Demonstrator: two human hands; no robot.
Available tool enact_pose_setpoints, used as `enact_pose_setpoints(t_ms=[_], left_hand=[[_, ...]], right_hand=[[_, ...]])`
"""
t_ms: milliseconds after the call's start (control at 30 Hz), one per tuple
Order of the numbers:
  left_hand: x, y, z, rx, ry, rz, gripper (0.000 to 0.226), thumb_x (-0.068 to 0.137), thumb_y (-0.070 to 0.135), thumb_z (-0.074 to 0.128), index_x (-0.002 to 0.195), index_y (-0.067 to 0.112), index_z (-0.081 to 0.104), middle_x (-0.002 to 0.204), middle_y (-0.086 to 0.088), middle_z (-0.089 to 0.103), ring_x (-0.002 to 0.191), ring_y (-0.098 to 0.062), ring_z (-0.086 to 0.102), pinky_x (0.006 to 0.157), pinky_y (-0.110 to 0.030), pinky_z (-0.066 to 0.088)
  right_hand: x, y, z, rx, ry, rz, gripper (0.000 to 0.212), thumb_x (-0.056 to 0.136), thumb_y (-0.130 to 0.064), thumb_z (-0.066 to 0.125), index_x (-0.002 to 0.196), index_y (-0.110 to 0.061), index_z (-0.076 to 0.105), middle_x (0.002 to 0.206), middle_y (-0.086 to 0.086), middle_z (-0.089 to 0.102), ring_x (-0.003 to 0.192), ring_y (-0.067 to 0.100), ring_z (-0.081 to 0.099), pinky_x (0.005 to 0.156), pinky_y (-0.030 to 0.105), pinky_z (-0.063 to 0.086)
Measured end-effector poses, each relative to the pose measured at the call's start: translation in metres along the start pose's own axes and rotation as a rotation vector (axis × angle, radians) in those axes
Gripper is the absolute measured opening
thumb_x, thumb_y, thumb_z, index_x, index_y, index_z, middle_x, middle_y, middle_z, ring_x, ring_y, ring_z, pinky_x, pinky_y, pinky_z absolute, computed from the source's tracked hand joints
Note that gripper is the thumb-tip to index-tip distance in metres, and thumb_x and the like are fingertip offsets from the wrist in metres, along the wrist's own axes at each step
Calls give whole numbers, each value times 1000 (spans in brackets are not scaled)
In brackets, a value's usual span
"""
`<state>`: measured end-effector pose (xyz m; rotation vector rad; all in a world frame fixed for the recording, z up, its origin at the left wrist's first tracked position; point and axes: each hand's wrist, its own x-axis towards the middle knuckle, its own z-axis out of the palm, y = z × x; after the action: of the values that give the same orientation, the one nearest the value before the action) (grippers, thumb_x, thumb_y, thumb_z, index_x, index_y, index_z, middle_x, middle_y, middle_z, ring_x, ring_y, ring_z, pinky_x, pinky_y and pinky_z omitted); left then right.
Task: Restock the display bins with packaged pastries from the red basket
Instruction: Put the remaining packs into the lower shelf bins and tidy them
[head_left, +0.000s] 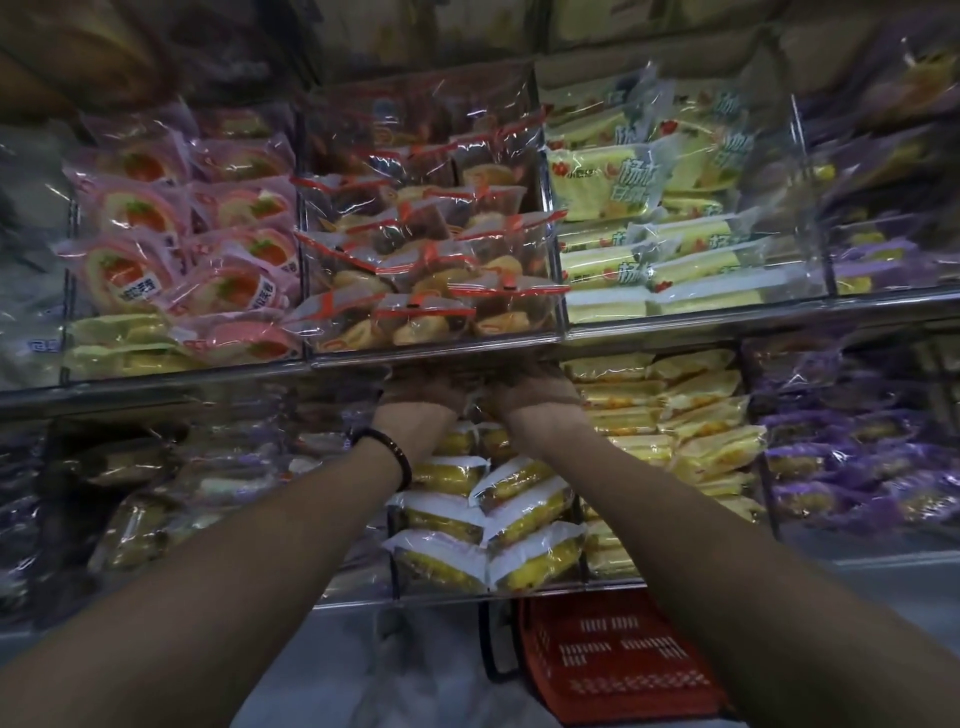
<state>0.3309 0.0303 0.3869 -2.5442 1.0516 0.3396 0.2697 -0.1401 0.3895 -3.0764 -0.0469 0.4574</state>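
A clear display bin (550, 218) in the middle of the upper shelf holds several pastry packs with red seals (415, 260). Both my hands reach up to its front bottom edge. My left hand (421, 397) and my right hand (535, 392) sit side by side right under the bin. Their fingers are hidden beneath it, so the grip does not show. The red basket (613, 660) stands on the floor below the lower shelf, between my forearms.
Pink packs (182, 249) fill the bin on the left and yellow-green packs (649, 218) the bin on the right. On the lower shelf lie yellow packs in white wrappers (483, 535), more yellow packs (691, 431) and purple packs (857, 467).
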Motion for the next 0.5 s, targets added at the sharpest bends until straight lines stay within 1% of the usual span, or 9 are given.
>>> enact_pose_setpoints(t_ms=[67,100,167,200,233,267,333,400,500], left_hand=[[7,4,-2,-3,-2,-5,36,99,3,43,120,8,71,112,-15,73,98,-39,71,85,-48,59],[11,6,-8,-16,-12,-33,36,103,9,43,127,9,69,121,-16,71,106,-39,69,90,-49,57],[22,10,-22,-68,-85,-123,38,108,24,43,139,13,62,141,-17,62,127,-39,59,105,-48,48],[27,10,-27,-76,-81,-160,41,108,27,42,142,12,60,146,-17,59,133,-39,55,108,-47,45],[30,12,-29,-73,-85,-181,41,108,26,41,141,11,61,146,-16,59,134,-38,54,107,-46,45],[31,14,-29,-56,-90,-169,40,108,23,40,138,10,63,143,-16,62,132,-38,57,102,-46,47],[28,14,-31,-14,-82,-146,38,107,18,40,128,9,70,133,-14,68,124,-37,63,89,-42,48],[26,11,-30,-23,-105,-151,37,107,17,39,122,9,73,127,-13,71,118,-37,66,79,-38,44],[22,7,-28,-12,-54,-166,37,106,14,40,117,8,74,120,-13,74,112,-37,69,74,-37,43]], right_hand=[[3,1,2,-17,-10,4,53,87,-41,70,139,-36,59,152,2,52,144,30,40,116,47,36],[4,1,4,-22,-10,14,54,87,-45,70,139,-37,58,152,2,52,145,31,39,116,48,36],[5,0,5,-57,-18,41,51,89,-43,67,139,-34,59,151,3,53,144,31,39,114,50,38],[7,-1,7,-59,-28,57,48,93,-38,65,139,-31,59,150,4,55,143,32,40,112,50,39],[8,-2,7,-54,-44,73,45,95,-33,63,140,-29,59,149,5,56,142,32,42,112,50,40],[9,-3,7,-55,-61,84,45,97,-31,62,142,-27,59,148,5,57,141,33,44,111,51,41],[8,-5,4,-69,-83,94,45,99,-30,60,144,-26,57,146,6,59,139,34,48,108,51,44],[7,-3,1,-71,-90,103,42,101,-29,55,143,-26,56,144,6,60,134,33,53,103,48,47],[4,-4,-3,-75,-46,127,42,103,-24,48,145,-24,52,143,8,60,131,32,57,98,46,50]])
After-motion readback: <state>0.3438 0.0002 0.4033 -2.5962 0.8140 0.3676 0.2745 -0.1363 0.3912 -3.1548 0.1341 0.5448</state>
